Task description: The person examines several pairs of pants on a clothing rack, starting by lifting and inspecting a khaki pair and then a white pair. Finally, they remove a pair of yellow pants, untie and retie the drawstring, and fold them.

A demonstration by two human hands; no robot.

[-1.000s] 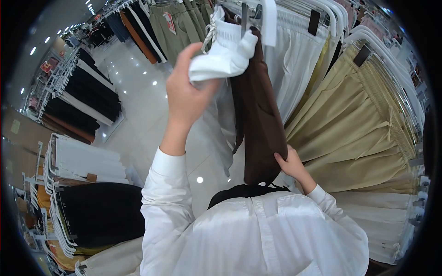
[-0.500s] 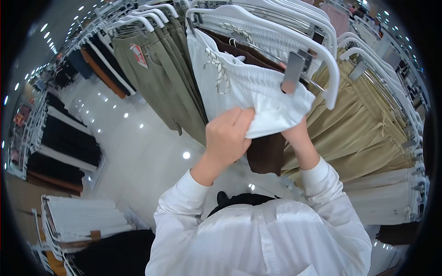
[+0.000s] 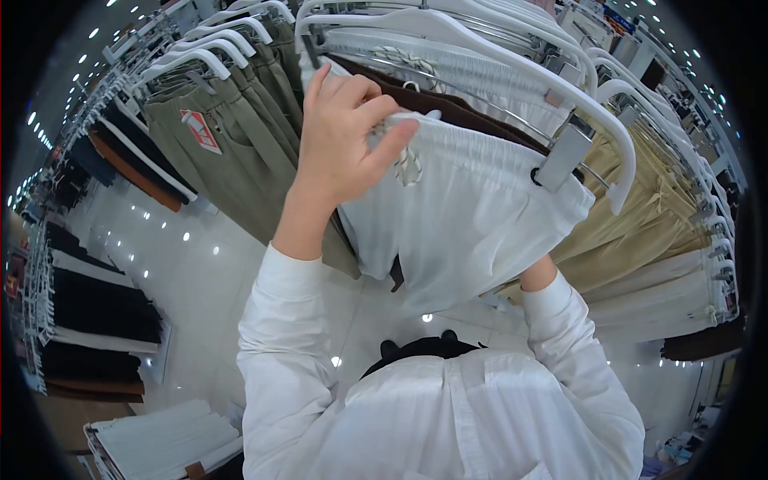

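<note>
White pants [image 3: 464, 216] with an elastic waistband and a patterned drawstring [image 3: 408, 168] hang from a white hanger [image 3: 512, 56]. A metal clip [image 3: 564, 152] grips the waistband's right end. My left hand [image 3: 344, 136] is at the waistband's left part, its thumb and fingers apart and partly covering the drawstring. Behind the lower part of the pants goes my right hand [image 3: 538, 274]; only its wrist end shows, and its fingers are hidden. Directly behind the white waistband is a dark brown garment [image 3: 448, 104].
Olive pants [image 3: 232, 136] with a red-and-white tag [image 3: 200, 132] hang at left. Khaki pants [image 3: 640, 216] hang at right on white hangers. Another rack with dark garments [image 3: 104, 296] stands far left, and folded white garments [image 3: 160, 440] lie lower left.
My left hand has let go of the lower white fabric and moved up to the waistband. The lifted fabric now hangs down, covering most of my right hand. The view has shifted slightly.
</note>
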